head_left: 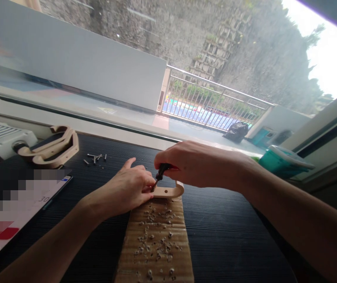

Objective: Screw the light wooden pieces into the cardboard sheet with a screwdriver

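My right hand (183, 163) is wrapped round the dark handle of a screwdriver (160, 173), tilted with its shaft pointing down. The tip meets a pale wooden hook piece (172, 192) with a curled end and a visible hole. My left hand (134, 182) grips the left part of that wooden piece, fingers closed near the screwdriver tip, thumb stretched out. Any screw under the tip is hidden by the fingers. Beneath the piece lies a block wrapped in corrugated cardboard (159, 243), its top pitted with many holes. Several loose screws (96, 158) lie left of my left hand.
More curved wooden hook pieces (56, 147) lie at the left, beside a white ridged device (4, 135). A phone or tablet (35, 208) rests on the black table (224, 236). A teal container (284, 162) stands at the right by the window.
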### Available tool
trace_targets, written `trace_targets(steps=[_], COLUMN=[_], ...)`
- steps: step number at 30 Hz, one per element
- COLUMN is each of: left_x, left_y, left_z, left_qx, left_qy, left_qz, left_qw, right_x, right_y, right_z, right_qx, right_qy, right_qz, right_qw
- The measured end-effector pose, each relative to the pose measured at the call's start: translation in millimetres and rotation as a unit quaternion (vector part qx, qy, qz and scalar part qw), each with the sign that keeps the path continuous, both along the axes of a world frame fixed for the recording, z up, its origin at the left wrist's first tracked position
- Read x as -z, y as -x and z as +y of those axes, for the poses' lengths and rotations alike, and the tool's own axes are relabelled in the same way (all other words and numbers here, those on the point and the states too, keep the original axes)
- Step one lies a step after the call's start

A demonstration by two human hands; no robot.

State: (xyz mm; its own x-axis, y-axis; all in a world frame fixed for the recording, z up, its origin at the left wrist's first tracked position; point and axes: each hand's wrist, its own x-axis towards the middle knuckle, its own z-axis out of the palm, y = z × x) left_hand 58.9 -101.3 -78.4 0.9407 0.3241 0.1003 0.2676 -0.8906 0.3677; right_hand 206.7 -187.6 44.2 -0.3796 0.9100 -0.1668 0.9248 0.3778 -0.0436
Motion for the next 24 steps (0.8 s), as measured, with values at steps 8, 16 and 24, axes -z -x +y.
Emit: trace_targets(steps=[8,16,24], left_x=[3.1,5.0,3.6], left_y=[0.7,1.1,1.5], left_z=[1.1,2.3,1.6], left_qx=[0.006,0.008,0.002], left_qy=[0.002,0.017,0.006], left_qz=[-0.008,-0.03,-0.013], left_qw=[1.0,0.999,1.0], right_x=[2.0,-1.6,0.8], right_y=[1.4,0.6,-1.0], right_z=[1.4,2.5,5.1], right_qx=[0.036,0.003,0.027], right_qy=[-0.002,-0.008,0.0], right_qz=[-0.036,-0.007,-0.027], right_qw=[0.999,1.0,0.999])
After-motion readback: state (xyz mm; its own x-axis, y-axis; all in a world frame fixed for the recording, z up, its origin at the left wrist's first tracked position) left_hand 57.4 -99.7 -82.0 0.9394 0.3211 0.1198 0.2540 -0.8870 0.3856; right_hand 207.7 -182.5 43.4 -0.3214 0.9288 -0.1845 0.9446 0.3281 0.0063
